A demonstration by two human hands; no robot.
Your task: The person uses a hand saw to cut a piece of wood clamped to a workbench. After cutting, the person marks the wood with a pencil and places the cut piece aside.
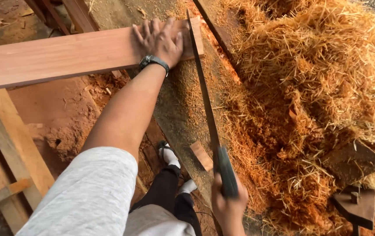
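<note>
- Clearly the cut is under way but not finished: the handsaw (208,109) has its blade set across the reddish plank (65,57) close to the plank's right end, and the short piece beyond the blade looks to be attached yet.
- How deep the blade sits in the wood cannot be told from this angle; only its top edge shows where it crosses the plank.
- The left hand (161,41) lies flat on the plank just beside the blade, fingers spread and pressing down, with a dark watch (154,61) on the wrist.
- The right hand (227,205) is closed in a fist around the dark saw handle (227,172), low in the view and near the person's body.
- The plank lies across the far edge of the table (181,113), a worn, dust-covered surface, with its long part running off to the left.
- A small wood offcut (201,156) rests on the table near the saw handle, which suggests some trimming is already done.
- Heaped reddish shavings (318,87) cover the right side of the table and beyond.
- Left to do, as I judge it: saw through the rest of the plank's width until the end piece drops free.
</note>
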